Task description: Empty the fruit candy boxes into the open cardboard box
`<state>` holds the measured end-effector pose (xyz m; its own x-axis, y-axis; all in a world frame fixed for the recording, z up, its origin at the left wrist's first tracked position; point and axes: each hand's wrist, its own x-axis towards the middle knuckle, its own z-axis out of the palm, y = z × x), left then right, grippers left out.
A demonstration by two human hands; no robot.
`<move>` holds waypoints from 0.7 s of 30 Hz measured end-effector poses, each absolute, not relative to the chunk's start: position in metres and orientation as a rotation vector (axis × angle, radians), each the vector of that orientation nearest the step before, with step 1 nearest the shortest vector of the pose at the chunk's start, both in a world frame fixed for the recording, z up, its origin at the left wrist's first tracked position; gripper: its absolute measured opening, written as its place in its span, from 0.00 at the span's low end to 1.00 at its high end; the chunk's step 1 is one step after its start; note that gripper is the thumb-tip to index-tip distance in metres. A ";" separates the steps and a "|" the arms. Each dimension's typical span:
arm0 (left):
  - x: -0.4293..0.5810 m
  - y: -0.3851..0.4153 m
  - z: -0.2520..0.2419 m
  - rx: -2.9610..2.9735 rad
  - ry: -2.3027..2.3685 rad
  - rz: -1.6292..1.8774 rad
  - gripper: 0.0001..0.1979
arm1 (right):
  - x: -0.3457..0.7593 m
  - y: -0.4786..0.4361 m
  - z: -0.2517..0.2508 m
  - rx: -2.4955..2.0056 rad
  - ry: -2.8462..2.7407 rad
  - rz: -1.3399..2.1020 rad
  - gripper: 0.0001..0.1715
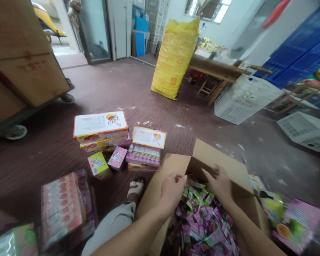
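A brown cardboard box (216, 160) sits open on the floor in front of me, full of small pink and green candy packets (202, 220). My left hand (172, 188) hovers over the near left part of the pile, fingers curled and pinched on something I cannot make out. My right hand (220, 183) rests on the packets near the box's far wall, fingers bent down into them; what they hold is hidden. My knee and sandaled foot (135, 187) lie left of the box.
Stacked white and orange candy boxes (100, 129), an open display box (144, 154) and two small cartons (98, 164) sit to the left. Pink packs (61, 206) lie near left. A yellow sack (174, 57), wooden table (216, 69), white crates (242, 99) and a trolley (21, 71) stand behind.
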<state>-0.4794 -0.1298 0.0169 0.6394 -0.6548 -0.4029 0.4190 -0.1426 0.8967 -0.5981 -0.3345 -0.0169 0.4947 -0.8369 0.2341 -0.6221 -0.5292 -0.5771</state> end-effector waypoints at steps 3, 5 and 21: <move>-0.465 -0.124 0.024 1.415 -0.109 -0.915 0.08 | -0.484 -0.299 -0.052 -2.414 0.883 -0.475 0.44; -0.459 -0.120 0.027 1.396 -0.028 -0.942 0.09 | -0.427 -0.285 -0.063 -2.659 0.710 -0.274 0.45; -0.455 -0.111 0.014 1.397 0.173 -1.125 0.03 | -0.315 -0.319 -0.102 -3.190 0.496 0.318 0.60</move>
<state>-0.4550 -0.1111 0.0139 0.5093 -0.5162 -0.6886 0.6991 -0.2184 0.6808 -0.3154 -0.3193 -0.1016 0.9342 -0.3101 -0.1764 -0.2901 -0.9481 0.1304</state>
